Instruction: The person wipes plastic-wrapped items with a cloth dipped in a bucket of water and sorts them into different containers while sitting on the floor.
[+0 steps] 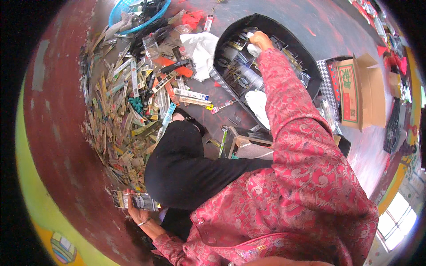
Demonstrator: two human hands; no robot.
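Our hands are well apart here: the left hand (139,215) is wrapped around a flat packet (145,201) at lower left of the frame, while the right hand (262,41) is down in the deep black tray (255,20) at upper centre. Can't tell if those right fingers grip anything, but there's a white scrap (254,49) right by them. For reaching in like this, we'd lift slim pieces by one end, straight up, so neighbours don't drag along, and hold the packet loosely so it doesn't bend. Mind the edges: our sleeve (284,88) crosses the tray, so lift clear of the rim. Lower left looks tight, with the brown wall (49,124) and the pile (117,148) so near. Roomiest bit's probably the grey floor (290,15) above the tray.
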